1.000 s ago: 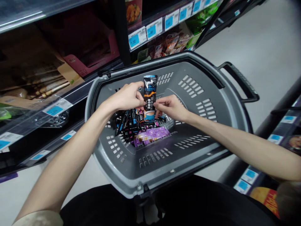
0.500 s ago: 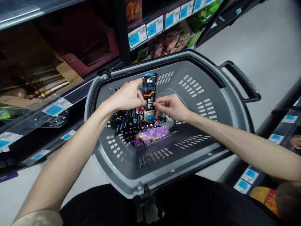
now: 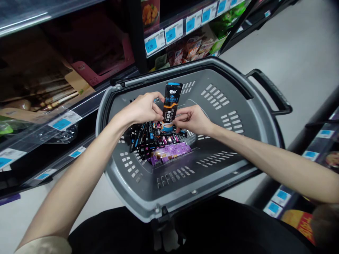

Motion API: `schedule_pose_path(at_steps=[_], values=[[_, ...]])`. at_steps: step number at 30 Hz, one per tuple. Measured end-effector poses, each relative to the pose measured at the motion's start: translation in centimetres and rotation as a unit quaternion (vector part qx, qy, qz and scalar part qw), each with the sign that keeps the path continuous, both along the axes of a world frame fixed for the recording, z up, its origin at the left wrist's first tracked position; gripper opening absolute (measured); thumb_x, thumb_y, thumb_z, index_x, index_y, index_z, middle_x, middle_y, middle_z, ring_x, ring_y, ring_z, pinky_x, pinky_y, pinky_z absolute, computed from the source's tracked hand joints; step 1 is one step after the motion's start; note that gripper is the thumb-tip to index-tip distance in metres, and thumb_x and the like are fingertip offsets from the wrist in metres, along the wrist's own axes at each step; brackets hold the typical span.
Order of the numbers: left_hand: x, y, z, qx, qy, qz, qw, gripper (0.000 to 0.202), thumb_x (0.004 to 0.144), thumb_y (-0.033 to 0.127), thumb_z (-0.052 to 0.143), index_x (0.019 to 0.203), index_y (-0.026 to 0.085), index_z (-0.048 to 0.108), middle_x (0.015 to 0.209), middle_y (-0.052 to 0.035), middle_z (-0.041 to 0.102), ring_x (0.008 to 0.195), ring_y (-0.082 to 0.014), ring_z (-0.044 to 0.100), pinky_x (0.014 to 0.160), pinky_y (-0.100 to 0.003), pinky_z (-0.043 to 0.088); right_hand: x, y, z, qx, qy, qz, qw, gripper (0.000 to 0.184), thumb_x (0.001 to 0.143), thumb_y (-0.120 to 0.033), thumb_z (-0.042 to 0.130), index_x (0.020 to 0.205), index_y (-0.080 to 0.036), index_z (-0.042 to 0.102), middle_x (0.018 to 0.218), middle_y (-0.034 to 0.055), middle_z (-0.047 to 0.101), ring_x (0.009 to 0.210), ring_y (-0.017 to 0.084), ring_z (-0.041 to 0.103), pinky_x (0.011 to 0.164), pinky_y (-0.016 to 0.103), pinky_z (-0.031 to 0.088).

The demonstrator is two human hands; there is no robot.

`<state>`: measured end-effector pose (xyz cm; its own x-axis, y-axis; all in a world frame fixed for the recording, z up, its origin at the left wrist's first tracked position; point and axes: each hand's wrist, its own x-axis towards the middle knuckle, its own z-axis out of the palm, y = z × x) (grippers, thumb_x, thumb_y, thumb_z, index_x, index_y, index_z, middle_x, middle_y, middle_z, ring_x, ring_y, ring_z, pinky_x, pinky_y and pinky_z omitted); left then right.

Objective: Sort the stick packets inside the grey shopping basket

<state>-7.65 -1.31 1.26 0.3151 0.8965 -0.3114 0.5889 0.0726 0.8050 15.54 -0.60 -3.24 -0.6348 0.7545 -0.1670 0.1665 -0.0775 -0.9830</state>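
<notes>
A black coffee sachet (image 3: 170,102) with a blue top edge and a cup picture stands upright over a grey shopping basket (image 3: 227,155). My left hand (image 3: 141,109) pinches its left side and my right hand (image 3: 190,120) pinches its right side, both closed on it. Below them, on the basket's floor, lie several more black sachets (image 3: 147,139) and a purple packet (image 3: 171,152).
Store shelves with blue price tags (image 3: 171,34) and snack packs stand behind the basket. A lower shelf with boxes and tags runs along the left. The basket's black handle (image 3: 270,91) sticks out at the right over a pale floor. Another shelf edge shows at the lower right.
The sachet has tilted slightly, its top leaning to the right, and my fingers have shifted a little along it. The basket and its contents have stayed put.
</notes>
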Motion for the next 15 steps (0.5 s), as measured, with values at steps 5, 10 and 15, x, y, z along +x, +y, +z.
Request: schedule_pose_path(at_steps=[5, 10, 15], values=[[0.02, -0.01, 0.13, -0.007, 0.000, -0.006, 1.000, 0.052, 0.065, 0.014, 0.081, 0.114, 0.019, 0.063, 0.083, -0.0011, 0.080, 0.078, -0.0179, 0.077, 0.080, -0.030, 0.057, -0.10, -0.26, 0.35, -0.005, 0.002, -0.001, 1.000, 0.030, 0.072, -0.034, 0.085, 0.095, -0.014, 0.081, 0.073, 0.0042, 0.079, 0.052, 0.015, 0.068, 0.053, 0.027, 0.063], [-0.11, -0.03, -0.05, -0.014, -0.022, -0.016, 1.000, 0.050, 0.064, 0.013, 0.082, 0.110, 0.019, 0.064, 0.080, -0.0010, 0.078, 0.077, -0.0188, 0.076, 0.080, -0.031, 0.056, 0.01, -0.22, 0.75, -0.006, 0.003, -0.012, 1.000, 0.028, 0.073, -0.035, 0.085, 0.091, -0.014, 0.081, 0.073, 0.0048, 0.079, 0.047, 0.013, 0.064, 0.045, 0.024, 0.057], [0.06, -0.22, 0.46, 0.008, -0.015, -0.013, 1.000, 0.047, 0.063, 0.013, 0.083, 0.106, 0.019, 0.064, 0.076, 0.0007, 0.075, 0.075, -0.0184, 0.074, 0.079, -0.031, 0.055, 0.25, 0.09, 0.58, -0.003, -0.004, -0.012, 1.000, 0.025, 0.074, -0.034, 0.084, 0.088, -0.014, 0.078, 0.075, 0.0057, 0.079, 0.046, 0.013, 0.064, 0.042, 0.024, 0.052]])
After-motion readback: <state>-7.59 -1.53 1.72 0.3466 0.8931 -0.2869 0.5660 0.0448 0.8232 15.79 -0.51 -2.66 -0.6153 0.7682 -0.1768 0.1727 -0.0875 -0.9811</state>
